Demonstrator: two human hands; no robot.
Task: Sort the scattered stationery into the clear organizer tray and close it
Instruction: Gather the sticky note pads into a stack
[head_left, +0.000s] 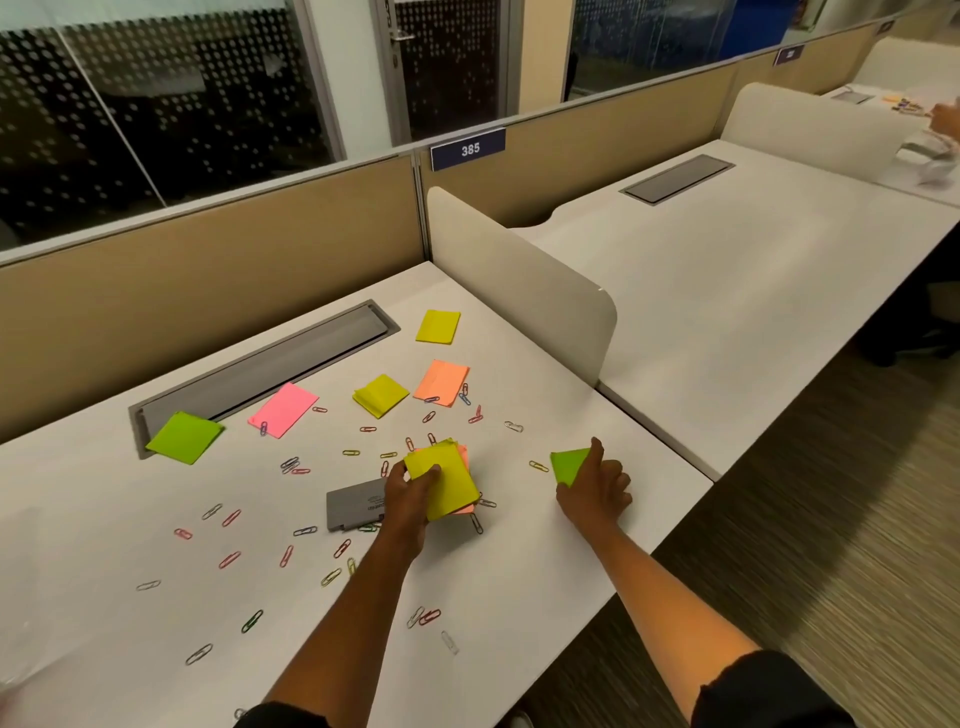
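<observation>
the left hand (410, 488) is gripping a small stack of yellow and pink sticky note pads (444, 478), while the right hand (592, 480) is pinching a green sticky note pad (566, 465) just right of it. beyond both hands, five more pads and many coloured wire paper clips (231, 517) are lying loose on the white desk (519, 571); sorting seems barely begun. no clear organizer tray is showing for certain.
</observation>
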